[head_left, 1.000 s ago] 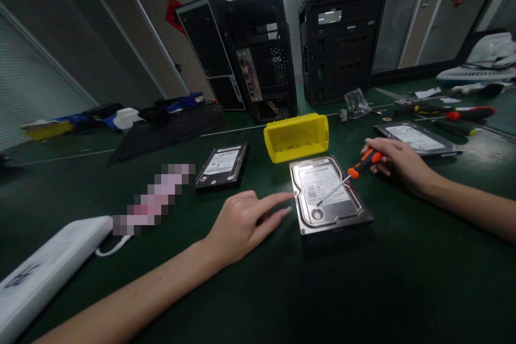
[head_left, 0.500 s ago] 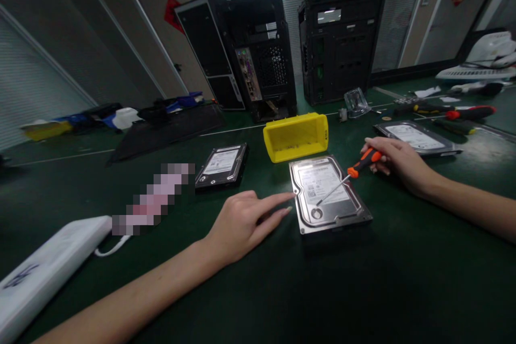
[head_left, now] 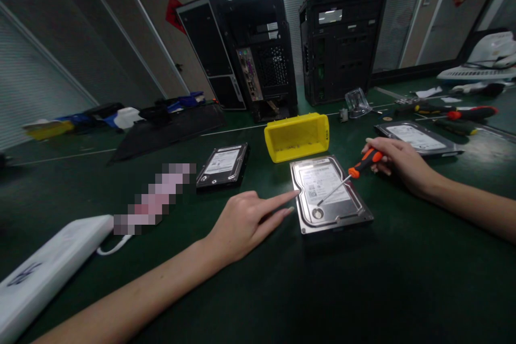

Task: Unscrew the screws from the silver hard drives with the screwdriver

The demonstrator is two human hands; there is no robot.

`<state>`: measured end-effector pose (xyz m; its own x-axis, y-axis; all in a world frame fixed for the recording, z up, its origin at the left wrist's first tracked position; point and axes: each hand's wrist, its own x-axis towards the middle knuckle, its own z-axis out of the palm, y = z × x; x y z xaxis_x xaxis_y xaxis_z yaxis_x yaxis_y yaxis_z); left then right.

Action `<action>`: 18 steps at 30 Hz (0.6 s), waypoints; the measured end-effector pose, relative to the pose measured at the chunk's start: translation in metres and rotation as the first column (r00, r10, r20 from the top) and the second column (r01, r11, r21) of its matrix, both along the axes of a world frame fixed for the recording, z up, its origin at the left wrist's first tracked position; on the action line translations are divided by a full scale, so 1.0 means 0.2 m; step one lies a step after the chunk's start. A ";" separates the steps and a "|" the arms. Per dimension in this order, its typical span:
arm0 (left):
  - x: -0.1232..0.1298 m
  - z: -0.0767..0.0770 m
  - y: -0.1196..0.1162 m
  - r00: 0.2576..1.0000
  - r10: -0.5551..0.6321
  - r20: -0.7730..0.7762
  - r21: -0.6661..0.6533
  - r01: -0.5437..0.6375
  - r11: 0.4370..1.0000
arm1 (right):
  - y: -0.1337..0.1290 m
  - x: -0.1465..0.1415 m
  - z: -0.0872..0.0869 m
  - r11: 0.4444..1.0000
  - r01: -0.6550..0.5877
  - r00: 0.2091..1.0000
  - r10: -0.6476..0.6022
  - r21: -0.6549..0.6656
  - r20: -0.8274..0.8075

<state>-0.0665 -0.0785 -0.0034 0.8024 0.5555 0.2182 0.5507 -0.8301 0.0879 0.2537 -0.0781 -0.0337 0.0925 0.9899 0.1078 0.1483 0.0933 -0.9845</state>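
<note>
A silver hard drive (head_left: 332,207) with a white label lies flat on the green table in front of me. My left hand (head_left: 250,223) is at its left edge, index finger stretched out with the tip at the rim, thumb just short of the side. My right hand (head_left: 397,164), to the right of the drive, grips a screwdriver (head_left: 366,163) by its orange and black handle. The thin shaft slants down to the left across the label, and its tip is above or on the drive near the round spot at the front.
Behind the drive stands a yellow bin (head_left: 297,138) with small bits inside. Other hard drives lie left (head_left: 223,165) and right (head_left: 417,137). Two black computer cases (head_left: 258,59) rise at the back. Pliers and a red-black screwdriver (head_left: 473,114) lie far right; a white box (head_left: 56,266) is at left.
My left index fingertip has shifted slightly right, further onto the drive's left rim. The right hand and screwdriver hold almost the same pose; the whole view has shifted very slightly.
</note>
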 end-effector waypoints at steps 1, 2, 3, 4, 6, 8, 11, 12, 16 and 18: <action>0.00 0.00 0.00 1.000 0.002 0.005 0.003 -0.002 1.000 | 0.00 0.00 0.00 1.000 -0.001 1.000 0.001 0.002 0.002; 0.00 -0.01 0.00 1.000 0.006 0.009 0.006 -0.006 1.000 | 0.00 0.00 0.00 1.000 -0.002 1.000 0.002 0.002 0.005; 0.00 -0.01 0.00 1.000 0.011 0.012 0.011 -0.011 1.000 | 0.00 0.00 0.00 1.000 -0.001 1.000 0.001 0.001 0.009; 0.00 -0.02 0.00 1.000 0.016 0.015 0.018 -0.016 1.000 | 0.00 0.00 0.00 1.000 0.000 1.000 0.000 0.001 0.011; 0.00 -0.03 0.00 0.999 0.025 0.020 0.031 -0.026 0.999 | 0.00 0.00 0.00 1.000 -0.001 1.000 0.000 0.003 0.010; -0.01 -0.03 0.00 0.999 0.026 0.022 0.033 -0.027 0.999 | 0.00 0.00 0.00 1.000 -0.004 1.000 0.004 0.009 0.007; -0.01 -0.04 0.00 0.999 0.021 0.027 0.027 -0.022 0.999 | 0.01 0.00 -0.01 1.000 -0.014 1.000 0.014 0.011 0.005; -0.01 -0.03 0.00 0.999 0.020 0.027 0.027 -0.020 0.999 | 0.01 0.00 -0.01 1.000 -0.015 1.000 0.015 0.009 0.005; -0.01 -0.03 0.00 1.000 0.014 0.027 0.043 -0.015 0.999 | 0.00 0.00 -0.01 1.000 -0.014 1.000 0.014 0.000 0.004; -0.01 -0.03 0.00 1.000 0.005 0.031 0.049 -0.007 0.999 | 0.00 0.00 0.00 1.000 -0.016 1.000 0.016 0.000 0.005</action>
<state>-0.0682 -0.0777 -0.0097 0.7915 0.5484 0.2698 0.5535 -0.8304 0.0644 0.2544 -0.0779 -0.0343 0.0763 0.9911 0.1087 0.1512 0.0962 -0.9838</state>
